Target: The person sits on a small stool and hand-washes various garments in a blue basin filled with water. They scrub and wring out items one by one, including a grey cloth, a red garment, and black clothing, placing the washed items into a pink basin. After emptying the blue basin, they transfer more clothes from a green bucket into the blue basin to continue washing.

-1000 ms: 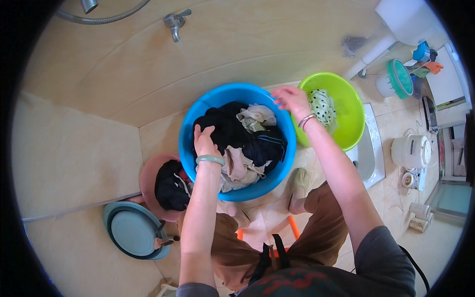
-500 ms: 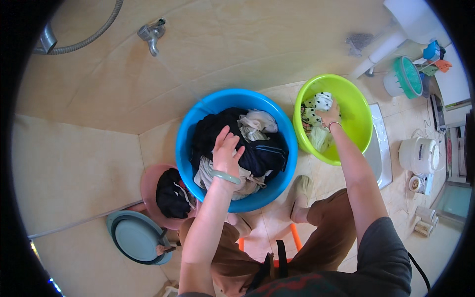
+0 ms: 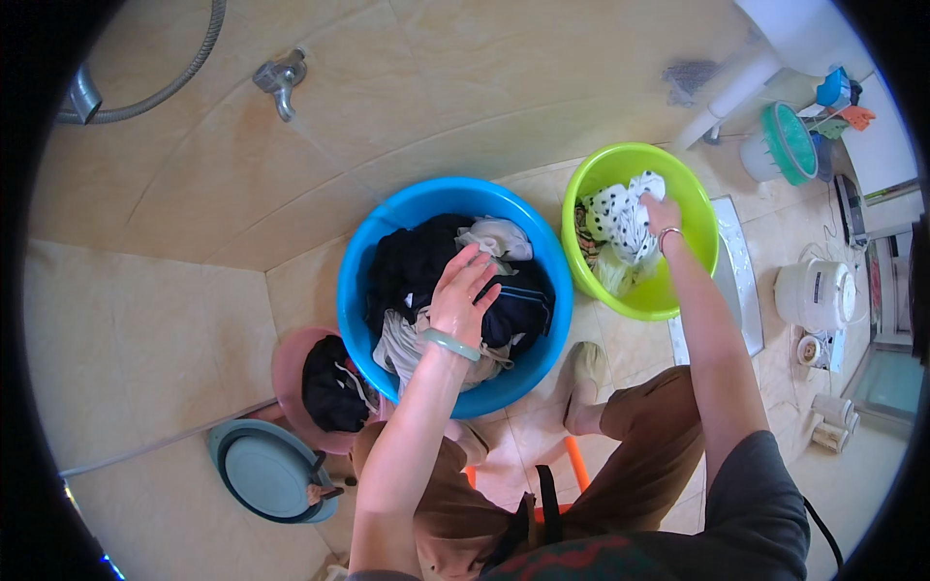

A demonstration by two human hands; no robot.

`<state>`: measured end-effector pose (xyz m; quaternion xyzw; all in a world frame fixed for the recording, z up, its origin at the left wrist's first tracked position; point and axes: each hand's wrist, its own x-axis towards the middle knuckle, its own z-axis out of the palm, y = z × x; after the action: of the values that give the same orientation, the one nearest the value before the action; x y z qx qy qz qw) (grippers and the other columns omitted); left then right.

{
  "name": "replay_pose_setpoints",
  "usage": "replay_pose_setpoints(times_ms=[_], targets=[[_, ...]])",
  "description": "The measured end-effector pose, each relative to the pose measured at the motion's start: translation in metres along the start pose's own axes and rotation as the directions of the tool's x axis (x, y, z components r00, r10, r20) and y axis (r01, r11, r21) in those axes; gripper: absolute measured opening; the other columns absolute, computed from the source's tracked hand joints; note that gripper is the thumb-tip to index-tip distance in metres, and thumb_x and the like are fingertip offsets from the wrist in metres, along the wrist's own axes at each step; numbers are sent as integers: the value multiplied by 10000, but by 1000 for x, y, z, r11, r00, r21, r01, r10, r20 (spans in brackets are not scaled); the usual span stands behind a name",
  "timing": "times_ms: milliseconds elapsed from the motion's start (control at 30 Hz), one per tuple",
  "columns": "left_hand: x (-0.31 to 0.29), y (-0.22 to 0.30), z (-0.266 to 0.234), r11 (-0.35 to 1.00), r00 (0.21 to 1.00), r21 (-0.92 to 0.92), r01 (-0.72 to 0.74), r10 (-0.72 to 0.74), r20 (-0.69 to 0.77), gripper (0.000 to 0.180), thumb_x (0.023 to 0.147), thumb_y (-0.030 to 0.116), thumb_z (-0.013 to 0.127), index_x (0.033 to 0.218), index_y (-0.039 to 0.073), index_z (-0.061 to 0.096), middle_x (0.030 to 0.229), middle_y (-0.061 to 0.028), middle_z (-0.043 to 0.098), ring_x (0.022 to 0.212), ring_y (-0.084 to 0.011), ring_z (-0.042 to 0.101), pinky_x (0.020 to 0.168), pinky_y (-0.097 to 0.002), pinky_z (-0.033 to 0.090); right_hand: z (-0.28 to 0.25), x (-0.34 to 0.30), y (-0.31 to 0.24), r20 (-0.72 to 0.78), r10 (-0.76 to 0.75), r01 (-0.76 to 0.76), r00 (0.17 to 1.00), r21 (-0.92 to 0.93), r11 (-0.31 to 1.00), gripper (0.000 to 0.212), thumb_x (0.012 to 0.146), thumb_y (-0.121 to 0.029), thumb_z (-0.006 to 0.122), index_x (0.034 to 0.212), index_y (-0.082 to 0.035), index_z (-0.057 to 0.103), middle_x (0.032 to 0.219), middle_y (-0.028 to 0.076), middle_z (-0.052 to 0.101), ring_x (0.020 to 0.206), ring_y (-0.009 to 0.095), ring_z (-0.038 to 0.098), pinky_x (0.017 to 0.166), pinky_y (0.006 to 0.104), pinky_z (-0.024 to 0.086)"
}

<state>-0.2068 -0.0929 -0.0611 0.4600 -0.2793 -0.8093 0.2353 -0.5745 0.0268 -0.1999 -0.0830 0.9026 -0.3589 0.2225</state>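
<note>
My right hand (image 3: 661, 215) is closed on a white garment with black dots (image 3: 625, 218), gathered up inside the lime-green basin (image 3: 699, 257). Pale and patterned clothes (image 3: 613, 271) lie beneath it there. Over the large blue basin (image 3: 358, 281), my left hand (image 3: 463, 302) hovers with fingers spread, holding nothing. A pale green bangle (image 3: 449, 344) circles that wrist. Below the hand the blue basin is heaped with black clothes (image 3: 412, 257), a white cloth (image 3: 499, 237) and greyish-beige cloth (image 3: 399, 344).
A pink basin (image 3: 291, 378) with dark clothes stands left of the blue one, near a grey-blue basin (image 3: 266, 470). A tap (image 3: 281, 82) juts from the tiled wall. On the right are a metal floor plate (image 3: 744, 281), a white bucket-like container (image 3: 816, 293) and a green-lined bin (image 3: 775, 145).
My right hand has pulled the dotted garment up, so more of it shows bunched together. My left hand stays over the blue basin, fingers still spread. The whole view has shifted slightly.
</note>
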Motion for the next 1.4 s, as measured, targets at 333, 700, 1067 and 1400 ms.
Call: replay_pose_setpoints(times_ms=[333,700,1067,1400], targets=[[-12,-8,33,989,983,-87,116,-102,151,551,873,264,592,1367,205,353,1359,-118,356,1164,-334,452,891,-548,445,-106,-111,-106,11,-311,90,950,947,308,178,783,-189,571,886,-49,610,797,23,576,634,114,527,514,264,410],[-10,6,11,845,857,-482,233,56,512,617,939,549,333,1348,96,421,1332,-84,490,1186,-287,494,1009,-423,398,-65,-189,-153,454,-712,-66,535,863,500,336,819,-178,561,1120,-30,566,972,68,639,789,113,619,604,234,505],[-4,16,-11,992,974,37,-118,108,201,543,925,299,489,1431,248,299,1512,-31,219,1392,-283,149,1065,-584,46,54,-217,-122,630,-604,759,487,37,650,601,751,-157,636,1309,-48,441,1132,223,588,1014,321,590,869,358,473],[7,6,-17,998,993,-15,-53,55,100,538,913,287,510,1416,229,328,1473,-35,299,1367,-256,231,1072,-492,189,32,-156,-124,473,-386,330,792,200,922,271,872,-187,549,1070,-23,634,876,117,682,708,176,671,631,283,529]])
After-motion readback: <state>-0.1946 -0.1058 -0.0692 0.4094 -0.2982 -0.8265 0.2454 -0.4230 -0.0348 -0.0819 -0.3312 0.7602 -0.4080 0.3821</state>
